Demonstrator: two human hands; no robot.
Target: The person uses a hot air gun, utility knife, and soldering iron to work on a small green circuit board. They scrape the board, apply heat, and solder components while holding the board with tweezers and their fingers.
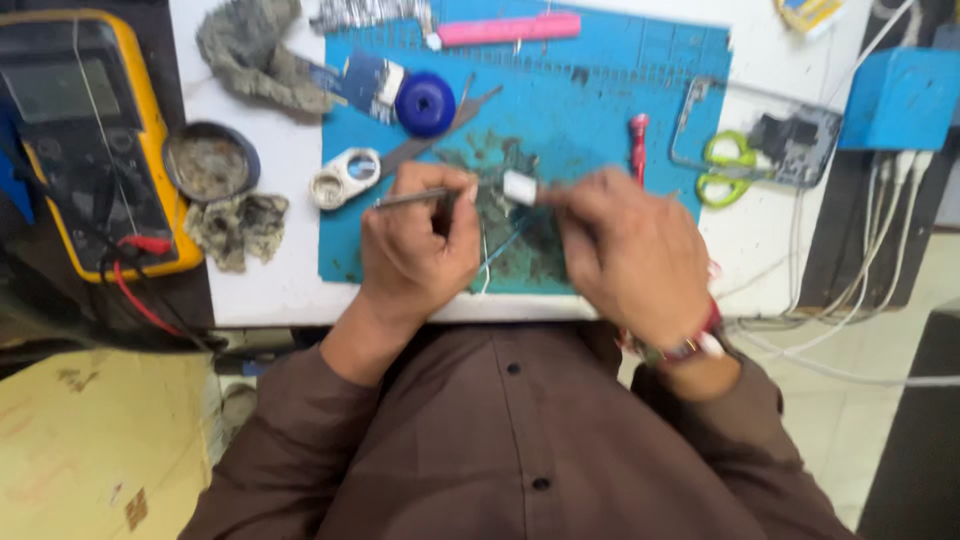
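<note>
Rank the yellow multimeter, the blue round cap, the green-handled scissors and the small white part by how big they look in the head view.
1. Yellow multimeter, by far the largest.
2. Green-handled scissors.
3. Blue round cap, somewhat smaller than the scissors.
4. Small white part, pinched in the right hand; partly hidden, so its full size is unsure.

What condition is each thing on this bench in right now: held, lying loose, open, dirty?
Left hand: closed around tweezers.
Right hand: pinching a small white part.
Blue mat: flat, stained dark in the middle.
Scissors: lying on the table, unheld.
Multimeter: lying flat, leads attached, screen unreadable.
Round tin: open, grey inside.
Pink tool: lying on the mat.
</note>
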